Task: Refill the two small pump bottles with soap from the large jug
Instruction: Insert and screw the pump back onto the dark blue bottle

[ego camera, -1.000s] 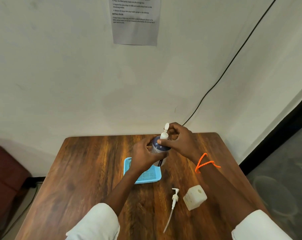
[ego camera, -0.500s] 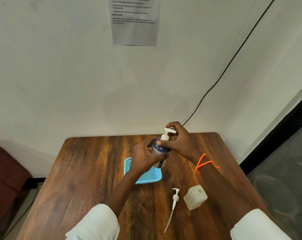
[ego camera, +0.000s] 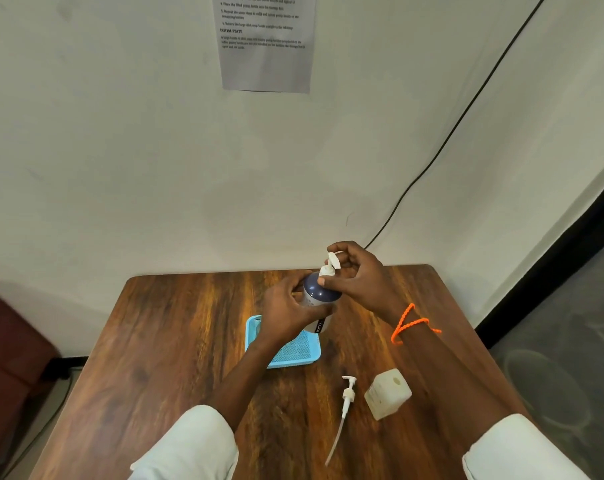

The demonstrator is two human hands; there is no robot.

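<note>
The right hand point(ego camera: 359, 282) is pinched round the white plastic pump head point(ego camera: 330, 266), thumb and fingertips on its collar and nozzle, at the neck of a small round pump bottle with a dark blue shoulder and pale body point(ego camera: 316, 299). The left hand point(ego camera: 286, 311) is wrapped round that bottle's body, clenched on it and holding it upright above the far right corner of a light blue perforated plastic tray point(ego camera: 293, 355); whether the base touches the tray is hidden by the hand

This looks like the pump being screwed on or off. The bottle seems light, stiff plastic with a smooth wall, and any soap on it would make it slippery, so the sound hold is a full wrap round the body while the other hand turns the ribbed collar, not the thin nozzle, which could bend or snap

Nearer the person, a second white pump with a long dip tube point(ego camera: 345, 407) lies flat on the brown wooden table point(ego camera: 176, 341), just beside a small translucent white square bottle with an open hole in its top point(ego camera: 387, 393), which stands uncapped and would tip easily. No large jug shows in this view. An orange beaded band point(ego camera: 411, 323) circles the right wrist
</note>
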